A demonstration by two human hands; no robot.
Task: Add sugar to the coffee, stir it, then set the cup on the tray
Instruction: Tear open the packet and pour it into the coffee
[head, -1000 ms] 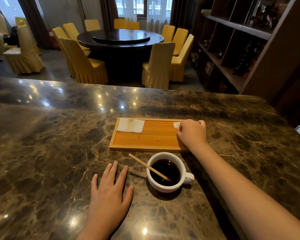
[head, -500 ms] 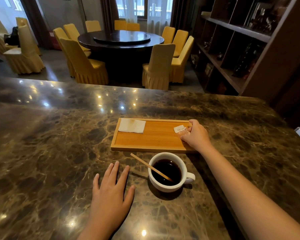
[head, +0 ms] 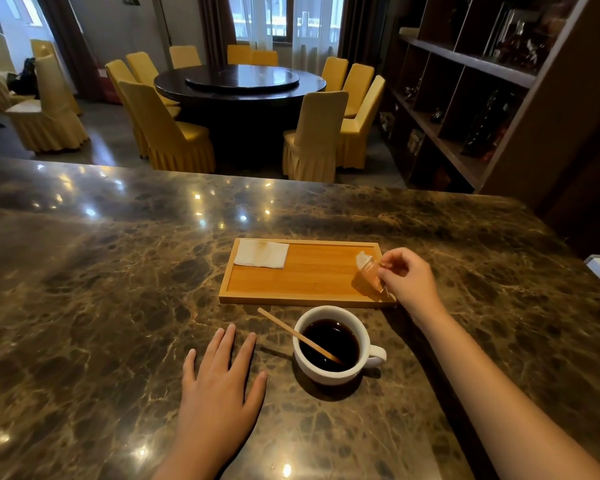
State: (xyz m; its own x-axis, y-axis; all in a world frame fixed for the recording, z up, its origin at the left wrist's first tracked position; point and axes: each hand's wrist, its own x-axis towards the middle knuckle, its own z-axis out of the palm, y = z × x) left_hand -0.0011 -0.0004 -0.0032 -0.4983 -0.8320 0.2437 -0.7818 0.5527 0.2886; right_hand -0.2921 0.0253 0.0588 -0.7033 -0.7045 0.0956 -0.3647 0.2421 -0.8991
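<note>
The counter (head: pixel 125 306) is polished brown marble veined with pale streaks, and ceiling lights glint off it in small spots. Beyond its far edge sits a dark round table (head: pixel 239 83) ringed by chairs in yellow covers (head: pixel 174 133), with curtained windows behind and a dark wooden shelf unit (head: pixel 471 91) along the right wall.

The right hand (head: pixel 407 280) is pinched shut on one sugar packet (head: pixel 369 270), thumb and fingertips gripping its right edge, the other fingers curled in. The packet is lifted and tilted above the right end of the wooden tray (head: pixel 305 296); whether its low corner touches the tray I cannot tell. The left hand (head: pixel 219 386) lies flat on the marble, palm down and fingers spread, holding nothing, just left of the cup.

There is one white cup (head: pixel 329 370) of black coffee standing on the counter just in front of the tray, not on it, its handle pointing right. One wooden stir stick (head: pixel 291 332) leans in the coffee, resting on the rim and sticking out up and to the left. One tray, and on its far left corner one folded white napkin (head: pixel 261 253). One packet, two hands
</note>
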